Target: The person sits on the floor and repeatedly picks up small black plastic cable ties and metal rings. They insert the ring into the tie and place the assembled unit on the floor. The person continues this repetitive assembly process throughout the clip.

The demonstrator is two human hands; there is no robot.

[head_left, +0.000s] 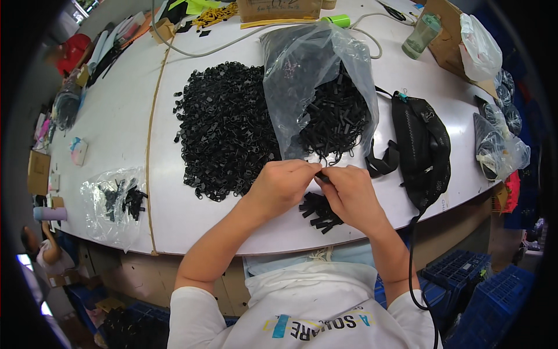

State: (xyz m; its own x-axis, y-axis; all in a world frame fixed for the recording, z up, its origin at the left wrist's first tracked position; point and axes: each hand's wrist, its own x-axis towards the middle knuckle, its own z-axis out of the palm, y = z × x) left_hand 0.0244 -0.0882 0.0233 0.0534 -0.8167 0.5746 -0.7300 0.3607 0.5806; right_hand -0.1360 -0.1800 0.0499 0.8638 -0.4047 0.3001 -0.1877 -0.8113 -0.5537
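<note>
My left hand [286, 185] and my right hand [353, 196] meet fingertip to fingertip at the table's front. Between them is a small black cord zipper pull [323, 178], pinched by my right fingers. My left thumb and forefinger are closed beside it; what they grip is too small to make out. A large heap of black zipper sliders [226, 125] lies beyond my left hand. Just past both hands, a clear plastic bag [293, 64] opens toward me, with many black cord zipper pulls [337, 113] inside. A smaller pile of black zipper pulls [319, 213] lies under my right hand.
A black waist bag [419, 145] with straps lies at right. A smaller plastic bag [104, 203] with black pieces is at left. Toward the back are a grey cable [200, 55], a cardboard box [279, 10] and a green bottle [422, 36]. Blue crates [456, 270] stand below, right.
</note>
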